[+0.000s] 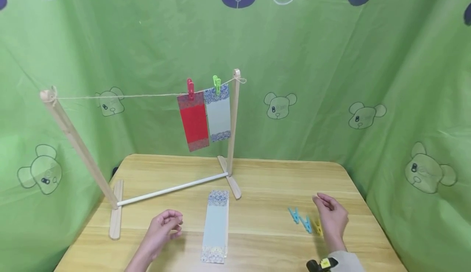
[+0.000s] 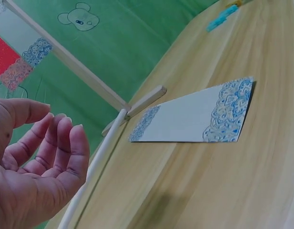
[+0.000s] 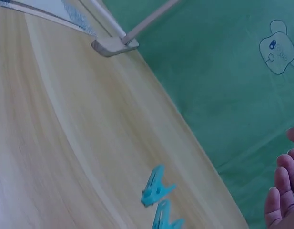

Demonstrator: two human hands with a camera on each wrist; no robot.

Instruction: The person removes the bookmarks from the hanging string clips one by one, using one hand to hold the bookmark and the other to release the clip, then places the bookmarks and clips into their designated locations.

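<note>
My left hand (image 1: 164, 228) hovers left of a pale card with blue lace-patterned ends (image 1: 215, 227), its fingers loosely curled around nothing. A second edge shows beneath that card on its right side. Over the right part of the table, my right hand (image 1: 332, 219) is bent at the fingers, with nothing seen in it. Just left of it lie two blue clothespins (image 1: 294, 215) and a yellow clothespin (image 1: 317, 227), partly covered by the hand. In the right wrist view only fingertips (image 3: 282, 183) show at the edge, apart from the blue clothespins (image 3: 156, 187).
A wooden stand (image 1: 234, 124) carries a string (image 1: 147, 96) across the back left. A red clothespin (image 1: 190, 90) holds a red card (image 1: 195, 122) on it; a green clothespin (image 1: 217, 84) holds a pale card (image 1: 219, 116). A white rod (image 1: 173, 189) joins the stand's feet. Green curtain (image 1: 301, 51) surrounds the table.
</note>
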